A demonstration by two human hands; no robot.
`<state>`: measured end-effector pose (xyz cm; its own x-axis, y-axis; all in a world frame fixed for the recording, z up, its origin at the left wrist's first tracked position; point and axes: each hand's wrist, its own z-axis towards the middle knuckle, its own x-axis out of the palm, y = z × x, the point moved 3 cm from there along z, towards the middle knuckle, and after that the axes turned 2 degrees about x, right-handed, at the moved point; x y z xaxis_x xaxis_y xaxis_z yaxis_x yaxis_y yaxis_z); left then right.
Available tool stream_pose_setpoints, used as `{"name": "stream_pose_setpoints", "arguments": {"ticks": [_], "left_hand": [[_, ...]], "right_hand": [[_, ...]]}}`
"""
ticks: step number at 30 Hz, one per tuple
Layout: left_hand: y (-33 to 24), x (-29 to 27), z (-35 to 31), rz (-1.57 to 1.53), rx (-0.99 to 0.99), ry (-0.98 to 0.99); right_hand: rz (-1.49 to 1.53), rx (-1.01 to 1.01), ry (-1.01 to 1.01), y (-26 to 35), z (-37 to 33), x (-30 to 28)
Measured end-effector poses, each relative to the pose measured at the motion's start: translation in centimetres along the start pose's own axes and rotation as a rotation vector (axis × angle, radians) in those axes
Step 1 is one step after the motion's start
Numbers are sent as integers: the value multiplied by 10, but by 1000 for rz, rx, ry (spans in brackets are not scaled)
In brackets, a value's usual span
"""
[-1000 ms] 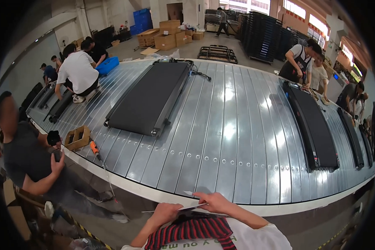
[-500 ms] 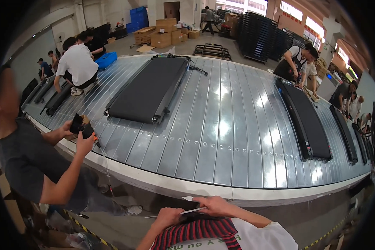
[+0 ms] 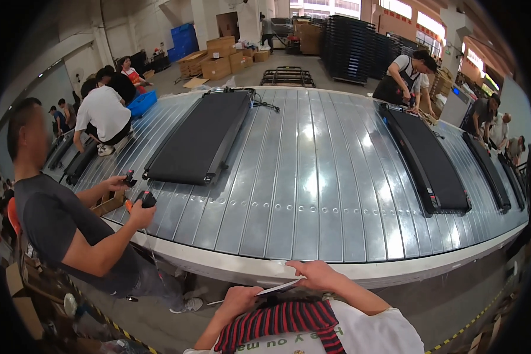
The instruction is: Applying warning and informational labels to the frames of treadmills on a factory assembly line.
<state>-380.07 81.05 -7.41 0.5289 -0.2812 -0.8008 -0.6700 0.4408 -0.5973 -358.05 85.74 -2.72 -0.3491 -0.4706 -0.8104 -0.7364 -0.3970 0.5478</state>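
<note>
Close to my body, at the table's front edge, I hold a thin white sheet or strip (image 3: pixel 275 288), seen nearly edge-on. My left hand (image 3: pixel 241 299) is closed around its left part, and a narrow end sticks out past that hand. My right hand (image 3: pixel 320 275) pinches near the other end, its fingertips level with the white table rim; a small pale piece seems to show at them, too blurred to name. Beyond lies the metal-slatted table (image 3: pixel 289 230) with a black treadmill deck (image 3: pixel 197 138) at left and another black deck (image 3: pixel 428 159) at right.
A co-worker (image 3: pixel 76 230) stands close at my left, holding a black-and-orange power tool (image 3: pixel 143 200) and a small black part. Another person in white (image 3: pixel 103 112) crouches on the table beside a blue bin (image 3: pixel 143 103). At right, a person in an apron (image 3: pixel 401 76) bends over a deck.
My view has turned slightly left. The right hand has risen and moved a little right, toward the table rim. The co-worker at left has parted the tool from the small black part.
</note>
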Motion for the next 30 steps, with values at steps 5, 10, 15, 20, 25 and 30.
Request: {"name": "stream_pose_setpoints", "arguments": {"ticks": [5,10,15,20,25,30], "left_hand": [[-41,20,48,71,-16,12],[-82,46,97,133,-145,75],[-124,82,144,168,-107,202],[-167,113,185,29,-73,218],[-187,131,197,-38,-33,285],[-188,132,215,24,-42,300]], "right_hand": [[-10,23,-51,-71,-29,-26],[-47,149,-132,-167,-73,-53],[227,241,-344,-251,-123,-77],[369,187,-234,-362,-146,-92],[876,651,-37,-422,-162,-108],[1146,645,-167,-453,-145,-84]]}}
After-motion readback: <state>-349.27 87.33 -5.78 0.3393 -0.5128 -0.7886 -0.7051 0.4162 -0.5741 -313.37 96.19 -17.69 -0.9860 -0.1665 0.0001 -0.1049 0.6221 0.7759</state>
